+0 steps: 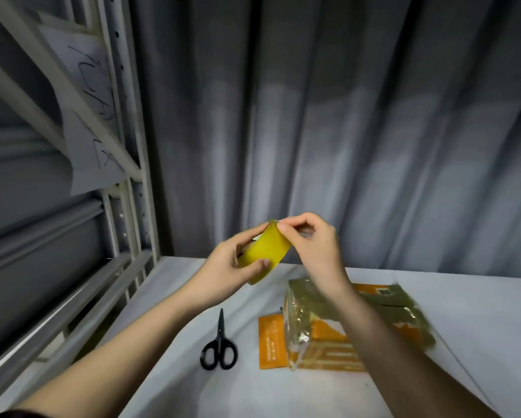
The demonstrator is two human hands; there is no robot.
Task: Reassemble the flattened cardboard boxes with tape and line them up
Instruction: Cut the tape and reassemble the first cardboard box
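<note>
A yellow roll of tape is held up above the table. My left hand grips the roll from the left, thumb across its front. My right hand pinches the loose end of the tape at the top of the roll. Below them, orange cardboard boxes with shiny tape over them lie flattened on the white table; my right forearm hides part of them. Black scissors lie shut on the table, left of the boxes.
A grey curtain hangs behind the table. A metal shelving frame stands at the left, with a sheet of paper bearing handwriting hanging on it.
</note>
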